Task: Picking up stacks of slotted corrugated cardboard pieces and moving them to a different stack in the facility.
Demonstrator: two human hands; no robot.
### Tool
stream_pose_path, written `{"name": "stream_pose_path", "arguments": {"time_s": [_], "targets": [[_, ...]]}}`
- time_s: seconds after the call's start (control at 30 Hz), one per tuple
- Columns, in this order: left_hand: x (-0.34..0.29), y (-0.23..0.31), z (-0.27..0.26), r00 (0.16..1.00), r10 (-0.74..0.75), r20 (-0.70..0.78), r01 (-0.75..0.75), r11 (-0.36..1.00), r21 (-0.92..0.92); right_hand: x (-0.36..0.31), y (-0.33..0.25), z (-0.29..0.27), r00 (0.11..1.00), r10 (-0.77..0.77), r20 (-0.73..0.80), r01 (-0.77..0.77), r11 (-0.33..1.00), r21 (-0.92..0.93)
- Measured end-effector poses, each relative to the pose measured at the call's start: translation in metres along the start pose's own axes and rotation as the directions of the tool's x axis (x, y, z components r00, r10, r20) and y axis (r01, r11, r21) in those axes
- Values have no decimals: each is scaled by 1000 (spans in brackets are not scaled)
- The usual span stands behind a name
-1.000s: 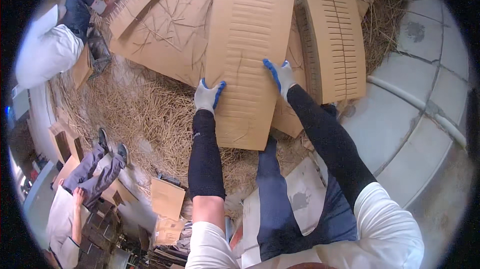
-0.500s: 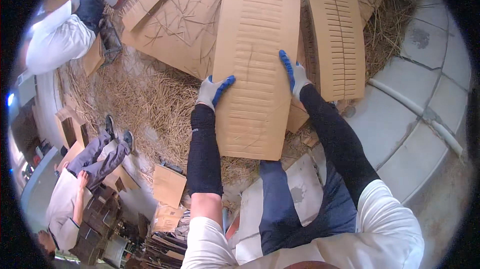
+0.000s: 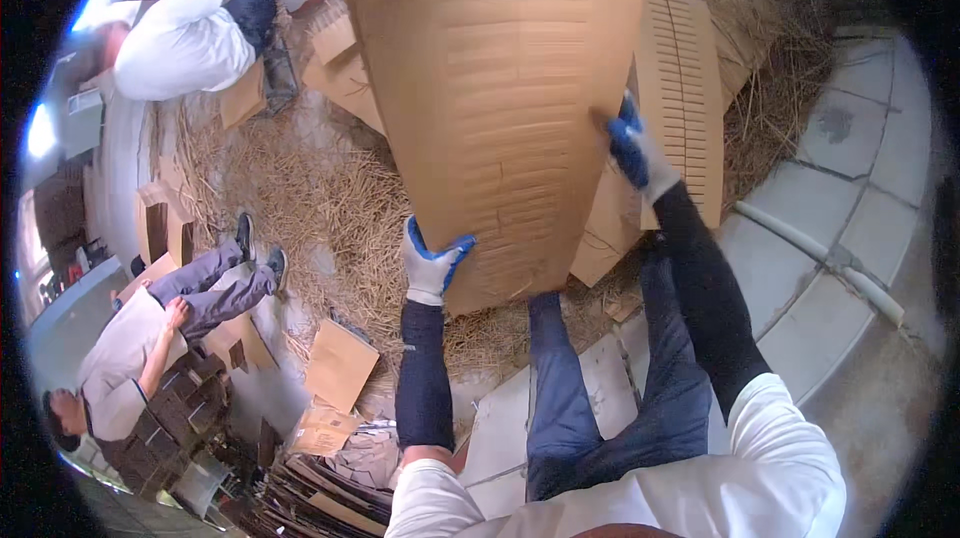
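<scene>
Holding sheet (image 3: 500, 118) between both hands' fingers. Pinching left edge with left hand (image 3: 428, 268), thumb over face. Touching right edge, farther out than left fingers, with right hand (image 3: 640, 153), fingers bunched; blurred, can't tell if pinching. Could twist free of right fingers if held loosely there. Could buckle along creases (image 3: 520, 88) from uneven hold, or snag slotted board (image 3: 683, 103) just beyond right fingers if swung right.

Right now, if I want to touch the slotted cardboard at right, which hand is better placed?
Probably your right hand: it holds the large sheet by its right edge, near the slotted cardboard. Your left hand holds the lower left edge, farther away.
</scene>
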State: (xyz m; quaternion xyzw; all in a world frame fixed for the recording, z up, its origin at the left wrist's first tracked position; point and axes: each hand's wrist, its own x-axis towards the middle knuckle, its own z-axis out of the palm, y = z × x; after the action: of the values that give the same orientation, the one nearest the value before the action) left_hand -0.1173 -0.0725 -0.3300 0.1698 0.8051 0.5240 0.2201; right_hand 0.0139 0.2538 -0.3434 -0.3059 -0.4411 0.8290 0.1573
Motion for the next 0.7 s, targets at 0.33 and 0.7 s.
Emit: {"name": "stream_pose_path", "arguments": {"time_s": [0.33,0.7], "targets": [[-41,-69,-3,922,-356,154,289,364,-886,-50,-102,73,786,-171,595,606,404,-685],[-101,33,-64,992,-69,-103,27,930,-367,-102,-70,77,882,-186,433,432,685,-587]]}}
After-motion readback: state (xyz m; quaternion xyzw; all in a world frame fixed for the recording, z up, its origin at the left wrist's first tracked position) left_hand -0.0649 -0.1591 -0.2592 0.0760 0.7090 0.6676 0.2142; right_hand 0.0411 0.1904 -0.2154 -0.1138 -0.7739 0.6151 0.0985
